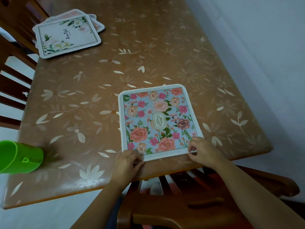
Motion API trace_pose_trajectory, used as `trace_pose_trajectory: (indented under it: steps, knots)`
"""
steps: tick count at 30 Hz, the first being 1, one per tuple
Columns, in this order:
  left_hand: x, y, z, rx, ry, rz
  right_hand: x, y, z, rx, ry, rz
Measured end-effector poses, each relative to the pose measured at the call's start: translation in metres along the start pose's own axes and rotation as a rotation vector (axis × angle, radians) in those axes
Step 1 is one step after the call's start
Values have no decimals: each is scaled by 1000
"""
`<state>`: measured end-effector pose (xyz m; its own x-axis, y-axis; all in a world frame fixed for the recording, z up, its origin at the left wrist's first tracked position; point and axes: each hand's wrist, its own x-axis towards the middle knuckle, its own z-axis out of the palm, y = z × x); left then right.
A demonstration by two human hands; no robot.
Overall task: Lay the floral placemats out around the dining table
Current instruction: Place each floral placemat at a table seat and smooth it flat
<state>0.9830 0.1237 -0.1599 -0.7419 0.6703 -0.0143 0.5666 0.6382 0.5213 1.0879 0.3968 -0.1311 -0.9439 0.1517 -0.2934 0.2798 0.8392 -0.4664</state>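
Head view finds me at one side of the table [165, 47], with the blue "Garden" placemat [156, 119] lying flat just inside the near edge, above the wooden chair [181, 210] tucked below. My left hand [128, 160] pinches the mat's near left corner and my right hand [203, 150] pinches the near right corner, fingers curled onto the white border. The stack of placemats [67, 34] waits at the far left corner, well apart, its top one white with green leaves. What I'd worry about: the table's cover looks glossy, so an uneven release or a small tug could slide the mat askew or draw its border over the edge. A green plastic cup [19, 157] sits near the left edge, and a careless reach toward the stack could knock it off
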Motion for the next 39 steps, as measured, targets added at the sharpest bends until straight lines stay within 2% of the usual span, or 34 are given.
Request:
trace_pose_trajectory:
  steps: [10, 18, 24, 28, 33, 39]
  knots:
    - [2, 1, 0, 0, 1, -6, -1, 1, 2, 0, 7, 4]
    - [7, 2, -1, 23, -4, 44, 7, -3, 8, -164, 77, -88]
    - [21, -1, 13, 204, -189, 102, 24, -11, 34, -314, -74, -58]
    - [39, 1, 21, 328, -239, 78, 41, -26, 45, -383, 7, -64]
    - [72, -7, 24, 321, -183, 22, 83, -26, 37, -484, 34, -141]
    - [124, -21, 21, 273, -73, -80, 149, -19, 19, -417, 78, -155]
